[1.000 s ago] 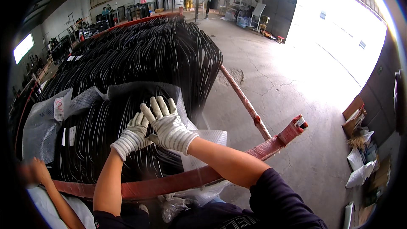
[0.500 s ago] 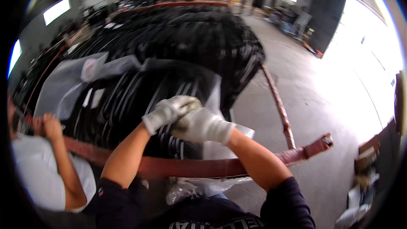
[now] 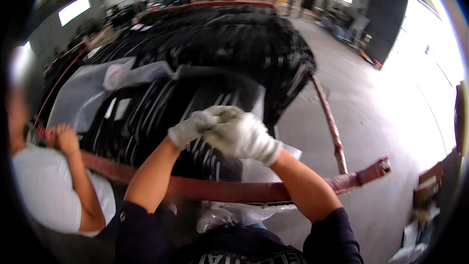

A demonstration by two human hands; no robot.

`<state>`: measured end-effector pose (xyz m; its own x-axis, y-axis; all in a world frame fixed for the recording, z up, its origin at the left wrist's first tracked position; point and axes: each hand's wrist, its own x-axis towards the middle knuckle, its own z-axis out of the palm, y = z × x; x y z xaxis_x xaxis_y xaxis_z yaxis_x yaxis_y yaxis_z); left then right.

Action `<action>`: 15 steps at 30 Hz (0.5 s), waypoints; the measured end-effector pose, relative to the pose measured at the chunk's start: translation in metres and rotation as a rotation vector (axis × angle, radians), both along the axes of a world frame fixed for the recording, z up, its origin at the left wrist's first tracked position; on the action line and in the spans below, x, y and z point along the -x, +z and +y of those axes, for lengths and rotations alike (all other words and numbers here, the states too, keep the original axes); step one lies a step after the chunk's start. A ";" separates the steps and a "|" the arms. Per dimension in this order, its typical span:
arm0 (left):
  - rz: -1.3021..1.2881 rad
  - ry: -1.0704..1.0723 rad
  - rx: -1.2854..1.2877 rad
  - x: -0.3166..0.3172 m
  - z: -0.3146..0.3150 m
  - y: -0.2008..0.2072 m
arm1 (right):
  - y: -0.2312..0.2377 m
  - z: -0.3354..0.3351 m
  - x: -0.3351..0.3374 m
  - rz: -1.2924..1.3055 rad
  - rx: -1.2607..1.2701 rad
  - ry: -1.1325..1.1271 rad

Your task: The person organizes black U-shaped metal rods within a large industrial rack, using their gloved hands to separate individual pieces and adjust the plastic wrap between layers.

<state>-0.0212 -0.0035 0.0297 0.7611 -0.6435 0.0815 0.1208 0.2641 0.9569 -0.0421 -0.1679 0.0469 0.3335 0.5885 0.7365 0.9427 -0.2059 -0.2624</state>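
gloved left hand (image 3: 194,127) and right hand (image 3: 248,138) meet, fingers curled close (whether they pinch anything, i can't tell), above the heaped black strips (image 3: 159,110), clear plastic wrap (image 3: 83,93) lying off left!

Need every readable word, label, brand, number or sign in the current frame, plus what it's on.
Dark shirt: pale block lettering, cut by the lower edge; I won't copy it out.
Label with reddish marking on clear plastic wrap: too blurred to read.
White slips on the black strips: any print too blurred to read.
No other legible text.
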 end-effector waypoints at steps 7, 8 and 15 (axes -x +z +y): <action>-0.062 0.076 -0.119 -0.007 -0.001 -0.004 | 0.005 -0.001 0.002 -0.046 -0.151 0.072; -0.091 0.052 -0.116 -0.004 -0.006 0.003 | 0.009 -0.006 0.009 0.061 -0.063 -0.019; -0.247 0.061 -0.156 -0.008 0.003 -0.004 | 0.015 -0.002 0.011 -0.154 -0.123 0.035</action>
